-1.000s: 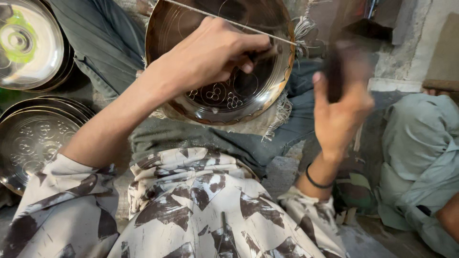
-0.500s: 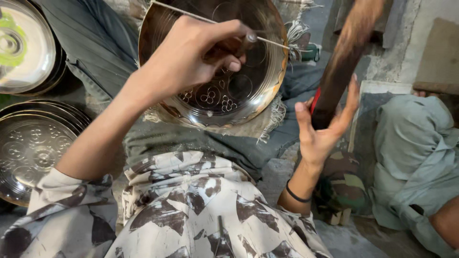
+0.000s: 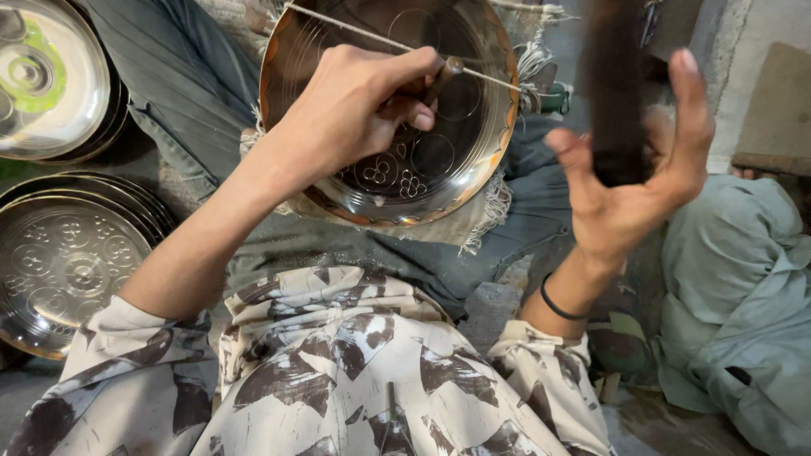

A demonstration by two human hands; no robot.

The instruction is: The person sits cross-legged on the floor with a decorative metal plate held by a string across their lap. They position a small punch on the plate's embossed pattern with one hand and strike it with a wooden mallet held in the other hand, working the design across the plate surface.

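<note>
A round engraved metal plate (image 3: 494, 143) rests tilted on my lap, over a fringed cloth (image 3: 498, 211). My left hand (image 3: 355, 114) lies on the plate and pinches a small punch tool (image 3: 445, 71) against its inner face, near stamped circle and flower marks (image 3: 397, 173). A thin line (image 3: 355, 25) runs across the plate's upper part. My right hand (image 3: 634, 198) is raised to the right of the plate, its fingers loosely curled around a dark wooden stick (image 3: 615, 93), which is blurred by motion.
A stack of engraved metal plates (image 3: 68, 262) lies at the left, and a shiny plate (image 3: 46, 80) sits above it. Another person's grey-green clothing (image 3: 735, 279) fills the right side. My patterned shirt (image 3: 355, 380) covers the lower middle.
My right hand and the dark stick have shifted right and slightly up, with the stick now more upright. My left hand keeps the punch on the plate.
</note>
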